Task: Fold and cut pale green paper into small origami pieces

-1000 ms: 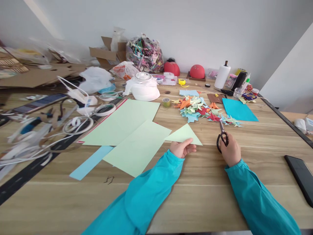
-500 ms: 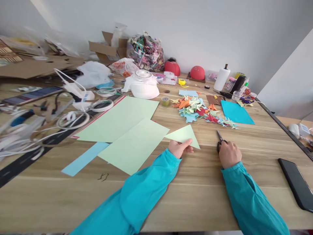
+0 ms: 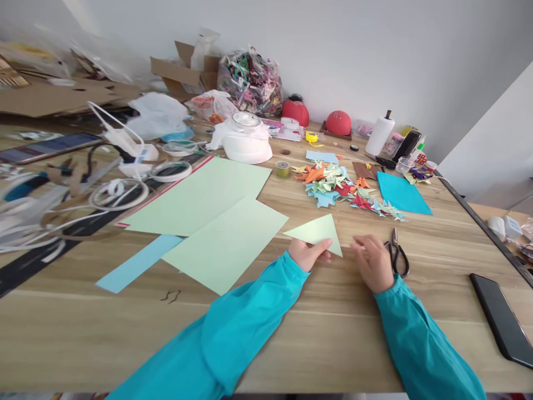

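My left hand (image 3: 308, 254) pinches the near edge of a pale green paper triangle (image 3: 317, 230) lying on the wooden table (image 3: 333, 333). My right hand (image 3: 372, 260) rests on the table just right of the triangle, fingers loosely spread, holding nothing. Black scissors (image 3: 397, 254) lie flat on the table right beside that hand, apart from it. Both arms wear teal sleeves.
Large pale green sheets (image 3: 208, 211) and a light blue strip (image 3: 137, 262) lie to the left. A pile of folded coloured paper shapes (image 3: 337, 189) and a teal sheet (image 3: 402, 193) sit beyond. A black phone (image 3: 499, 319) lies at right. Tape rolls and clutter fill the left.
My right hand has laid the scissors down on the table and moved left toward the triangle. The left hand keeps its hold on the triangle.
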`<action>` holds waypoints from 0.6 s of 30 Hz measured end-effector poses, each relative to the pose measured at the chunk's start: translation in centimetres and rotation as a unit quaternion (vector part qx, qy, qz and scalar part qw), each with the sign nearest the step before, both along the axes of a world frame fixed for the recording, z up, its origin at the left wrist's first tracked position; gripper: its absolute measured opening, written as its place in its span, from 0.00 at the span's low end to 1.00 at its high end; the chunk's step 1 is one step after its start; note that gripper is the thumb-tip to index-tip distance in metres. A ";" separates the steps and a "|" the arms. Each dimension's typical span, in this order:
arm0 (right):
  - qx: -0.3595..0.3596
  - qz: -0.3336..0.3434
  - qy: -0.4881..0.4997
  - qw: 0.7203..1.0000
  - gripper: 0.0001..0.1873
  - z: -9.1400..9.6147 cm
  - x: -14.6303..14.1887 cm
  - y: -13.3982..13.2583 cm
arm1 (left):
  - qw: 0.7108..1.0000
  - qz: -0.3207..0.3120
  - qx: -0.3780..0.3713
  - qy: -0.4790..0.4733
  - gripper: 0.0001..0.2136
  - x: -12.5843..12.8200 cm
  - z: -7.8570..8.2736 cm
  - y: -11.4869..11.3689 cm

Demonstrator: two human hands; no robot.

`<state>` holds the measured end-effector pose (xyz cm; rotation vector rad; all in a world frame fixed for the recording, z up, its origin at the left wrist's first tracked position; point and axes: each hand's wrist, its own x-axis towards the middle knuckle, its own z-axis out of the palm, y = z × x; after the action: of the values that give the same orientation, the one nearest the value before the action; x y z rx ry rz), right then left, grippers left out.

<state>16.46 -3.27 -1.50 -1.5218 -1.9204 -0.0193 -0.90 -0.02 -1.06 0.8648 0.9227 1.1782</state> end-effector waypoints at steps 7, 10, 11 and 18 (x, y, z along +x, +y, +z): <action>-0.189 0.075 0.284 0.937 0.18 0.3 -2.9 -1.2 | 0.998 -0.052 -0.025 -0.022 0.13 0.5 0.0 -0.8; -0.231 0.061 0.371 0.897 0.20 0.3 -2.9 -1.1 | 0.998 -0.046 -0.040 -0.030 0.13 0.3 -0.2 -0.4; -0.231 0.047 0.394 0.888 0.21 0.2 -2.8 -1.0 | 0.998 -0.042 -0.041 -0.026 0.14 0.3 -0.3 -0.2; -0.238 0.051 0.421 0.874 0.21 -0.3 -2.8 -0.7 | 0.999 -0.019 -0.028 -0.018 0.13 0.0 -0.4 0.2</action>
<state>13.65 -3.97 -1.78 -1.3666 -1.3085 1.0593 -0.87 0.20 -1.47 0.8109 0.9029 1.1277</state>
